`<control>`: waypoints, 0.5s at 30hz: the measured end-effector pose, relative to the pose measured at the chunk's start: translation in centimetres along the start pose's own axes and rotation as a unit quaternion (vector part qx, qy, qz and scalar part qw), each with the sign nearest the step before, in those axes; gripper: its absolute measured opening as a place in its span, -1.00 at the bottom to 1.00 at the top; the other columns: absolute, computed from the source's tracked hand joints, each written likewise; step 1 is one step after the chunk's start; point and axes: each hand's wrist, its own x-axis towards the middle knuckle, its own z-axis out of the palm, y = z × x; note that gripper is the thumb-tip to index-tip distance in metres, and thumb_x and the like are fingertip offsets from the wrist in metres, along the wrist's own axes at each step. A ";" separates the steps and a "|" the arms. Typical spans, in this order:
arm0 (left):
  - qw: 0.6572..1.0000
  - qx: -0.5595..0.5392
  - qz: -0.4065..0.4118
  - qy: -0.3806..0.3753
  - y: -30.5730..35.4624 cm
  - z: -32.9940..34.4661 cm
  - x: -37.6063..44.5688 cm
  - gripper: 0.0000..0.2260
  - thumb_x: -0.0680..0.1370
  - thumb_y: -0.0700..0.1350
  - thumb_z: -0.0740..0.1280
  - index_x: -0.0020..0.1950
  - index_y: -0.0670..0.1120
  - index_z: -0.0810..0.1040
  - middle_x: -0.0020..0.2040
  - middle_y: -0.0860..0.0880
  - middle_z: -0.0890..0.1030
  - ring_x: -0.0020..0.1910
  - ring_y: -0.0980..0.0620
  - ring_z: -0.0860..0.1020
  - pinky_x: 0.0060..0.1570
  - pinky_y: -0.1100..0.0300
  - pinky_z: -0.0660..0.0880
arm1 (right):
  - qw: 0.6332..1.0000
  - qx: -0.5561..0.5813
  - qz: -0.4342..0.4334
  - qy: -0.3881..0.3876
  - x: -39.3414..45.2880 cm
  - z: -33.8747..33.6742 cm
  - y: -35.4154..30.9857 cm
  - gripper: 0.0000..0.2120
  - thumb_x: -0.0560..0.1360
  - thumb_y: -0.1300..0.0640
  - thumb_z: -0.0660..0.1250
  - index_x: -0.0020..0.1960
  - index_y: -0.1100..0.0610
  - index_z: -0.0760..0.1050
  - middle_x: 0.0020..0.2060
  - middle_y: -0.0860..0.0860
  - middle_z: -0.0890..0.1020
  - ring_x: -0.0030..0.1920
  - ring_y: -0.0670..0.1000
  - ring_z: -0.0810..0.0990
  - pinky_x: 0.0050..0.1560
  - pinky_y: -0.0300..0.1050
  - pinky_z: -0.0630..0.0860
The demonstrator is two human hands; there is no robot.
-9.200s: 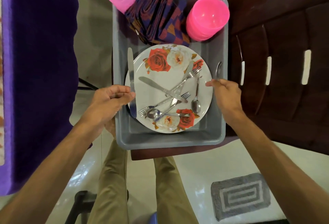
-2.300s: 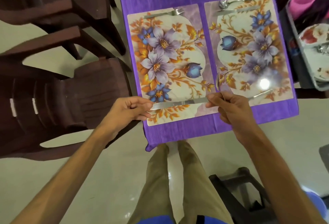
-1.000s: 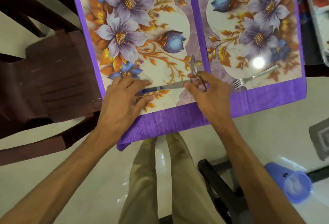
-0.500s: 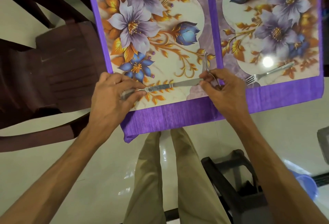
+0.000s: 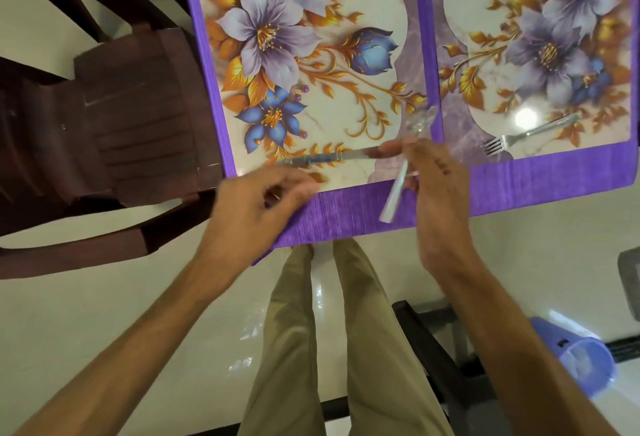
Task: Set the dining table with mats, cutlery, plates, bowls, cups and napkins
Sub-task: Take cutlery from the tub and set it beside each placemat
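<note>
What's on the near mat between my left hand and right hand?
The knife lies flat there, along the near edge of the left mat, between left hand and right hand, in the head view.

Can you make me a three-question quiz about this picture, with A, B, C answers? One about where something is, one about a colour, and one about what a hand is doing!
1. Where does the knife lie?
A. on the left mat
B. on the floor
C. on the chair

2. What colour is the tablecloth?
A. green
B. purple
C. white

3. What is the right hand doing?
A. resting flat
B. holding a spoon
C. gripping the fork

Answers:
1 A, the knife rests along the mat's near edge.
2 B, purple cloth borders both mats.
3 B, its fingers pinch the blurred spoon; the fork lies untouched on the right mat.
</note>
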 end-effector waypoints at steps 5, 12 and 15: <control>0.967 -0.205 -0.085 -0.127 1.5 2.4 -1.3 -0.71 0.53 0.06 0.41 0.22 0.04 0.70 -0.03 0.09 0.76 -0.06 0.08 0.73 -0.01 0.22 0.66 | 0.991 0.120 0.055 -0.035 -2.6 2.6 0.4 -0.85 0.62 0.16 0.38 0.09 0.13 0.72 -0.24 -0.05 0.60 -0.18 -0.02 0.45 -0.07 -0.08 0.46; 0.897 -0.351 -0.159 -0.215 2.0 -0.4 -1.4 -0.70 0.45 -0.17 0.51 0.18 -0.02 0.75 0.03 -0.13 0.76 -0.07 -0.09 0.75 -0.09 0.17 0.68 | 0.966 0.207 0.119 -0.102 -3.4 2.2 1.3 -0.79 0.59 0.09 0.37 0.15 0.16 0.68 -0.16 0.02 0.62 -0.25 -0.06 0.46 -0.18 -0.17 0.46; 0.861 -0.407 -0.219 -0.213 1.8 -1.5 -1.4 -0.79 0.43 -0.08 0.46 0.02 -0.02 0.80 -0.09 -0.20 0.75 -0.27 -0.05 0.73 -0.26 0.22 0.66 | 0.964 0.190 0.101 -0.159 -2.9 1.1 1.3 -0.78 0.56 0.05 0.35 0.13 0.10 0.67 -0.19 -0.02 0.62 -0.30 -0.06 0.48 -0.25 -0.21 0.44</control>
